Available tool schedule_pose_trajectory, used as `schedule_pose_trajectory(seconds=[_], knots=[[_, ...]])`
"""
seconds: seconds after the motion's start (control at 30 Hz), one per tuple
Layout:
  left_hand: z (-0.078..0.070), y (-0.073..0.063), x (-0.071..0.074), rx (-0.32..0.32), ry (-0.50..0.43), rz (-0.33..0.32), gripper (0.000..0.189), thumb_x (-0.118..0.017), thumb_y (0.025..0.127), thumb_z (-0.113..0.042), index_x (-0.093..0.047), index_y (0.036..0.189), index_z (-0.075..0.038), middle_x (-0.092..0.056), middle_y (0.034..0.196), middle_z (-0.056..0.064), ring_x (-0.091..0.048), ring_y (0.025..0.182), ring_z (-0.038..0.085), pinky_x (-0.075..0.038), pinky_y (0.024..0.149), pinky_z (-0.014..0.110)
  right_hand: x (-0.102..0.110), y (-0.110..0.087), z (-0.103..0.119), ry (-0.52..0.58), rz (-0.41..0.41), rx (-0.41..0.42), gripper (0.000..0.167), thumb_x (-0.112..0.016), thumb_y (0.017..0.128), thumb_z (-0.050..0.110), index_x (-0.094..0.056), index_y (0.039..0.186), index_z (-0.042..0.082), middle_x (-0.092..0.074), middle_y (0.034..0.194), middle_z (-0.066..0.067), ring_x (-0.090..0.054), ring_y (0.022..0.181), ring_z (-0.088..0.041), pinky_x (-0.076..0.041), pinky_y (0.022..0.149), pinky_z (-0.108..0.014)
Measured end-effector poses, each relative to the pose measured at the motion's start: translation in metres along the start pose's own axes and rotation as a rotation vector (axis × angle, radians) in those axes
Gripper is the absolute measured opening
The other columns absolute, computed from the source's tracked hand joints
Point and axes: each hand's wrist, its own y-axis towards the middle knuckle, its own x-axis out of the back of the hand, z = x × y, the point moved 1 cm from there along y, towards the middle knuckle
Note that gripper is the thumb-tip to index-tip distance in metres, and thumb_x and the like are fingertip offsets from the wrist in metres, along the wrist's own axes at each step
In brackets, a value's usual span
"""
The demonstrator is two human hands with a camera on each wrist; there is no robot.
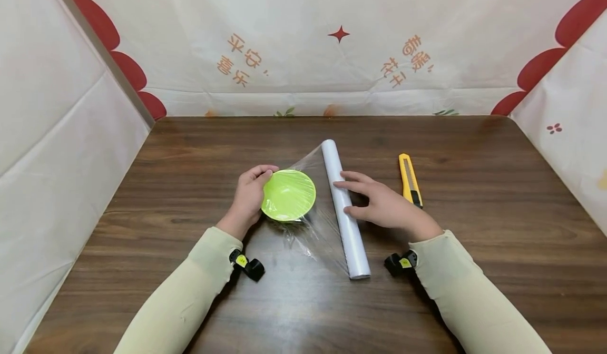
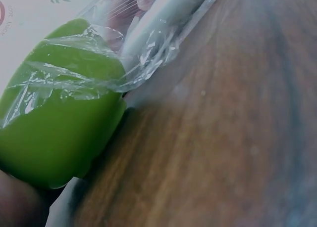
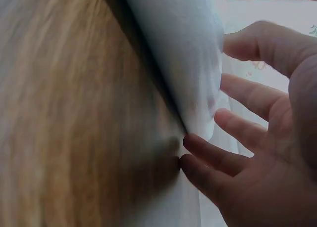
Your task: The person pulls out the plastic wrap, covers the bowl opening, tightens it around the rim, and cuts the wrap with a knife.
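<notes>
A lime-green bowl has clear plastic wrap stretched over its top. The wrap runs from the bowl to a white roll of cling film lying on the table. My left hand grips the bowl's left rim, thumb on top. In the left wrist view, wrinkled film clings to the side of the green bowl. With fingers spread and fairly straight, my right hand touches the roll's right side. The right wrist view shows its fingertips against the white roll.
A yellow utility knife lies on the brown wooden table, right of the roll and behind my right hand. Pale printed cloth hangs beyond the table's back edge and along both sides. Each wrist wears a small black camera.
</notes>
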Motion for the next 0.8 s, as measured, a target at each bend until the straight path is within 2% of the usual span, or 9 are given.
schedule_pose_trajectory(seconds=[0.1, 0.27, 0.43, 0.53, 0.6, 0.63, 0.7, 0.8], knots=[[-0.001, 0.001, 0.002, -0.006, -0.004, -0.008, 0.029, -0.047, 0.102, -0.012, -0.059, 0.119, 0.008, -0.060, 0.090, 0.002, -0.062, 0.071, 0.008, -0.054, 0.062, 0.021, 0.001, -0.001, -0.001, -0.035, -0.020, -0.007, 0.056, -0.066, 0.090, 0.027, -0.048, 0.143, 0.023, -0.030, 0.158, -0.004, -0.036, 0.141, -0.031, -0.039, 0.106, -0.051], [0.000, 0.001, 0.003, -0.019, -0.020, -0.033, 0.029, -0.047, 0.101, -0.010, -0.058, 0.120, 0.009, -0.059, 0.090, 0.002, -0.061, 0.071, 0.008, -0.054, 0.063, 0.020, -0.001, -0.001, 0.001, -0.063, -0.089, -0.029, 0.056, -0.072, 0.085, 0.043, -0.058, 0.135, 0.023, -0.038, 0.154, -0.004, -0.041, 0.138, -0.031, -0.042, 0.104, -0.050], [0.000, 0.000, 0.003, -0.043, -0.024, -0.058, 0.028, -0.046, 0.101, -0.009, -0.056, 0.120, 0.009, -0.056, 0.094, 0.003, -0.060, 0.072, 0.007, -0.052, 0.063, 0.018, -0.006, 0.002, 0.006, -0.075, -0.135, -0.039, 0.057, -0.073, 0.082, 0.051, -0.062, 0.128, 0.019, -0.037, 0.154, -0.007, -0.045, 0.134, -0.033, -0.045, 0.101, -0.049], [0.000, 0.000, 0.001, -0.033, -0.046, -0.019, 0.032, -0.041, 0.103, -0.012, -0.054, 0.124, 0.008, -0.058, 0.104, 0.008, -0.061, 0.082, 0.009, -0.053, 0.070, 0.019, -0.009, 0.004, 0.010, -0.077, -0.124, -0.042, 0.054, -0.072, 0.084, 0.048, -0.060, 0.128, 0.019, -0.034, 0.156, -0.007, -0.049, 0.131, -0.031, -0.047, 0.099, -0.047], [-0.001, -0.001, 0.000, -0.025, -0.038, 0.026, 0.035, -0.036, 0.104, -0.015, -0.051, 0.128, 0.006, -0.059, 0.116, 0.014, -0.061, 0.094, 0.012, -0.053, 0.077, 0.020, -0.011, 0.005, 0.012, -0.074, -0.119, -0.038, 0.052, -0.071, 0.086, 0.044, -0.059, 0.129, 0.018, -0.034, 0.156, -0.007, -0.057, 0.123, -0.028, -0.050, 0.096, -0.045], [-0.002, -0.002, 0.000, -0.032, -0.013, 0.042, 0.037, -0.035, 0.105, -0.018, -0.050, 0.129, 0.006, -0.058, 0.121, 0.017, -0.061, 0.100, 0.013, -0.052, 0.081, 0.021, -0.011, 0.005, 0.014, -0.074, -0.120, -0.037, 0.051, -0.071, 0.086, 0.043, -0.059, 0.130, 0.018, -0.034, 0.156, -0.007, -0.061, 0.117, -0.027, -0.052, 0.093, -0.044], [-0.004, -0.005, 0.003, -0.055, 0.075, 0.031, 0.038, -0.039, 0.105, -0.023, -0.051, 0.129, 0.003, -0.058, 0.125, 0.020, -0.059, 0.105, 0.015, -0.050, 0.084, 0.021, -0.013, 0.006, 0.017, -0.076, -0.128, -0.036, 0.050, -0.071, 0.087, 0.039, -0.059, 0.130, 0.017, -0.034, 0.156, -0.008, -0.067, 0.105, -0.024, -0.054, 0.088, -0.040], [-0.007, -0.012, 0.011, -0.084, 0.243, -0.043, 0.036, -0.050, 0.101, -0.029, -0.058, 0.120, 0.001, -0.062, 0.108, 0.016, -0.060, 0.092, 0.015, -0.052, 0.076, 0.023, -0.013, 0.006, 0.019, -0.072, -0.135, -0.038, 0.050, -0.071, 0.087, 0.036, -0.059, 0.131, 0.015, -0.034, 0.156, -0.008, -0.069, 0.097, -0.021, -0.056, 0.084, -0.038]])
